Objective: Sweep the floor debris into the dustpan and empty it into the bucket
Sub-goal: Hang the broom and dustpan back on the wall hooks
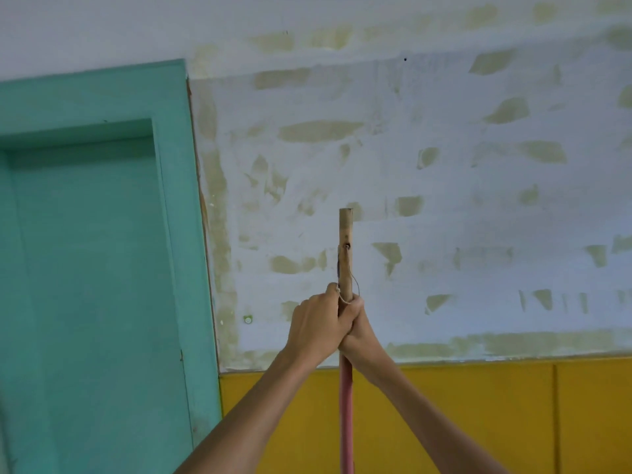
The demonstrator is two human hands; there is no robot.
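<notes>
Forearms: two bare arms rise from the lower edge of the frame and meet at centre.
Left hand (318, 331): fingers curled round the broom handle (345, 268), knuckles toward the camera.
Right hand (359, 328): wrapped round the same stick, pressed against the left; its fingers are mostly hidden.
Handle: upright at centre; bare tan wood above, pink covering below the grip, with a thin string loop (352, 289) through a hole.
Task's things: broom head, floor, debris, dustpan and bucket lie out of view.
Technique: probably lower the gaze, separate the hands along the stick, then sweep in short strokes.
Surroundings: teal door (85, 268) at left; patchy whitish wall (444, 200); glossy yellow panel (478, 415) at lower right.
</notes>
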